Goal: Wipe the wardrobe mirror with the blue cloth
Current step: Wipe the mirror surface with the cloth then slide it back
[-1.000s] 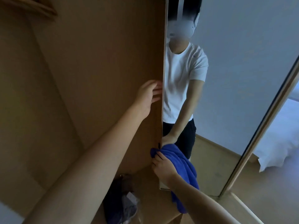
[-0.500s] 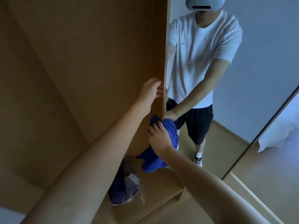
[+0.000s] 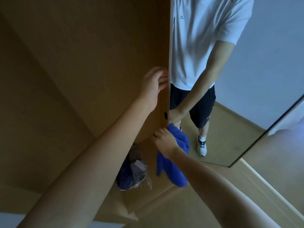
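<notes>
Open wardrobe (image 3: 79,66), a bagged bundle (image 3: 131,173), seemingly clothing, on its floor. Mirror (image 3: 246,76) on the door. Left hand (image 3: 152,87), arm extended, fingers loosely curled around the door edge. Right hand (image 3: 164,142) presses the gripped blue cloth (image 3: 174,162) against the mirror's lower edge.

The wardrobe interior (image 3: 74,66) consists of plain brown wooden panels meeting at an inner corner. On the wardrobe floor, below that corner, lies a clear plastic bag (image 3: 133,173) holding dark blue and grey fabric. To the right of the wardrobe, a light wooden floor (image 3: 279,165) is visible. A pale skirting strip (image 3: 269,186) crosses that floor diagonally. Lighting is dim and bluish.
</notes>
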`<move>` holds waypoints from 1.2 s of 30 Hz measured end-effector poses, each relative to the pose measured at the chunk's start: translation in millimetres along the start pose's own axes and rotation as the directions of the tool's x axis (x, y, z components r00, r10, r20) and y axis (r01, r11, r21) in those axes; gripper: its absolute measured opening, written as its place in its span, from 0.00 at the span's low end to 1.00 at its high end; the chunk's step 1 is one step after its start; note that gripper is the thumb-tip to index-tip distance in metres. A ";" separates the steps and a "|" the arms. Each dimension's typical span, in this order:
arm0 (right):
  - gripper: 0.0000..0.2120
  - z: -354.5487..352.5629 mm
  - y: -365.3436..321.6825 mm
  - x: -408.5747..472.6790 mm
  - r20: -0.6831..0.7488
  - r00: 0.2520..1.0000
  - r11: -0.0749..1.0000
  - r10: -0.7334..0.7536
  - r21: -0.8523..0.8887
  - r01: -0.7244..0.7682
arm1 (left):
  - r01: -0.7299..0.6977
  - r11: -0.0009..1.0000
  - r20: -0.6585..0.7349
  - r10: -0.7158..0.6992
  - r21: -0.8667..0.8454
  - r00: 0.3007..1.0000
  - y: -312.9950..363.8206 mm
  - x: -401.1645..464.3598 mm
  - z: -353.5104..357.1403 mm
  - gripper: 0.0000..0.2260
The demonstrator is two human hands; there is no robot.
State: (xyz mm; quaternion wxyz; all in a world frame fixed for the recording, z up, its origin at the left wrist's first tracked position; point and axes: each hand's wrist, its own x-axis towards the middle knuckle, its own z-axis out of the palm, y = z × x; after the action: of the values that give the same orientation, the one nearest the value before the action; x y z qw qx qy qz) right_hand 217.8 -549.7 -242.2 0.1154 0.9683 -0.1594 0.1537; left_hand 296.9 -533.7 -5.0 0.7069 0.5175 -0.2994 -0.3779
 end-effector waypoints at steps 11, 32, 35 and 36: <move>0.06 66.5 -22.5 -19.7 0.307 0.951 0.997 0.037 -0.076 -0.014 | -0.067 0.997 0.031 0.068 -0.049 0.997 -13.2 -11.5 -5.2 0.10; 0.16 78.8 -37.7 -116.4 0.989 -0.135 -0.982 0.067 0.042 -0.182 | 0.286 0.883 -0.114 -0.262 0.372 0.958 -109.7 -43.9 -28.1 0.11; 0.11 84.1 -49.8 -112.8 0.983 0.134 -0.988 0.127 0.113 0.102 | 0.343 0.867 -0.146 -0.311 0.362 0.939 -132.7 -45.3 -33.7 0.09; 0.12 90.7 -52.5 -109.0 0.983 0.140 -0.986 0.120 0.102 0.134 | 0.351 0.874 -0.161 -0.314 0.335 0.936 -138.7 -44.8 -35.0 0.09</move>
State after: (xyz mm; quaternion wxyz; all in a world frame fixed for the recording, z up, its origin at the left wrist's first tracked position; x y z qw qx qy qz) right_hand 161.2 -496.2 -371.9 0.8181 0.0345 0.5033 -0.2761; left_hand 270.3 -503.0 -149.2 0.5394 0.6999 -0.2334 -0.4060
